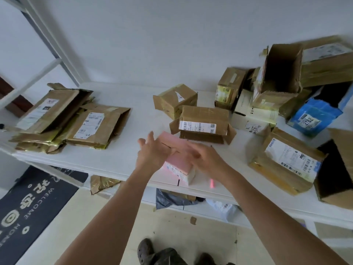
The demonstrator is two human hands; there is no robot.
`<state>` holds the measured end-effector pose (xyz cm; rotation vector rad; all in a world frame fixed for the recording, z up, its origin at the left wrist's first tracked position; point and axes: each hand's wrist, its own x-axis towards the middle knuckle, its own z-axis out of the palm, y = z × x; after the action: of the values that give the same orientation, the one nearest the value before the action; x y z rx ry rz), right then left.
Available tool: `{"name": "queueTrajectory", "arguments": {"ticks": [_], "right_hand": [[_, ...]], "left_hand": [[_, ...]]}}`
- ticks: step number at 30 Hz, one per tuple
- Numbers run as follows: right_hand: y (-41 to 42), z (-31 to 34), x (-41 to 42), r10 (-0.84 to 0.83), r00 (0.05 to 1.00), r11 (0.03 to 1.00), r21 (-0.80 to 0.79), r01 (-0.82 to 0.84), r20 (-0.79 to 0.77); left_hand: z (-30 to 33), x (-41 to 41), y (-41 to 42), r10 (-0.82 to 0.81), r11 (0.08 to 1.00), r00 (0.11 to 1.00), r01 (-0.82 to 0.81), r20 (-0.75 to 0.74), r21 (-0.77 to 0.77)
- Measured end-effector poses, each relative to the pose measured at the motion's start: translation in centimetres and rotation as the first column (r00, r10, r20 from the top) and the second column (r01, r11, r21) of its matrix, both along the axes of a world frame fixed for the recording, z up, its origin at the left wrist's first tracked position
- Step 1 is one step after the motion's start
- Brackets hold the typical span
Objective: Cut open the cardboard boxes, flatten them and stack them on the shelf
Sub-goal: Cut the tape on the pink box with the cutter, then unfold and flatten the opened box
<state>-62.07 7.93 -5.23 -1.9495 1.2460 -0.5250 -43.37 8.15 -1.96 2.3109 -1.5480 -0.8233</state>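
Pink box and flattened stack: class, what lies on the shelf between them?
Head view: only bare white shelf between pink box and flattened stack.

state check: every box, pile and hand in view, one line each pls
pink box: unflattened, at the shelf's front edge, between both hands
left hand: fingers straight, against the pink box
right hand: blurred, on the pink box; grip unclear
flattened pile: flat, stacked at the shelf's left end
labelled brown box: unflattened, end flaps open
tall brown box: open, empty inside
blue box: open
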Motion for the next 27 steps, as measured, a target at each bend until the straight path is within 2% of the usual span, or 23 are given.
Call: {"name": "queueTrajectory", "arguments": {"ticks": [1,2,3,4,5,7,9,13,17,21,27], "right_hand": [[0.5,-0.3,0.8,0.002,0.999,1.0,-0.017,-0.003,-0.049],[1.0,-0.6,1.6,0.004,0.997,0.999,-0.052,-0.008,-0.073],[1.4,-0.8,2.2,0.009,0.998,0.996,-0.085,-0.015,-0.066],[1.7,-0.7,2.7,0.012,0.998,0.994,-0.104,-0.018,-0.054],[1.8,-0.7,3.1,0.011,0.999,0.994,-0.109,-0.016,-0.046],[1.8,-0.2,3.6,0.007,0.999,0.997,-0.075,-0.011,-0.049],[1.6,0.5,3.9,0.014,0.996,0.999,-0.034,-0.017,-0.089],[0.4,1.9,4.4,0.009,0.975,1.0,-0.019,-0.013,-0.222],[-0.7,2.7,6.1,-0.028,0.952,0.997,-0.073,0.006,-0.304],[-1.6,3.0,7.0,0.019,0.919,0.996,-0.077,-0.053,-0.393],[-2.9,3.1,6.4,0.127,0.951,0.99,0.091,-0.105,-0.281]], "left_hand": [[0.2,0.4,0.5,0.034,0.999,0.999,-0.033,-0.031,0.033],[0.4,1.1,0.9,0.119,0.991,0.981,-0.108,-0.155,0.075],[0.6,1.9,1.3,0.23,0.971,0.91,-0.192,-0.345,0.141],[0.7,2.6,1.9,0.33,0.942,0.78,-0.24,-0.532,0.233],[0.8,3.2,2.3,0.385,0.922,0.655,-0.242,-0.65,0.303],[0.5,3.8,3.0,0.431,0.902,0.519,-0.257,-0.738,0.347],[-0.3,3.5,3.2,0.446,0.89,0.466,-0.324,-0.765,0.321],[-0.7,2.9,3.2,0.485,0.855,0.416,-0.411,-0.769,0.316],[-0.3,2.4,3.3,0.522,0.82,0.447,-0.496,-0.726,0.285],[-0.6,2.7,3.5,0.516,0.817,0.392,-0.491,-0.762,0.3],[-0.6,2.7,3.3,0.511,0.826,0.395,-0.471,-0.763,0.309]]}}
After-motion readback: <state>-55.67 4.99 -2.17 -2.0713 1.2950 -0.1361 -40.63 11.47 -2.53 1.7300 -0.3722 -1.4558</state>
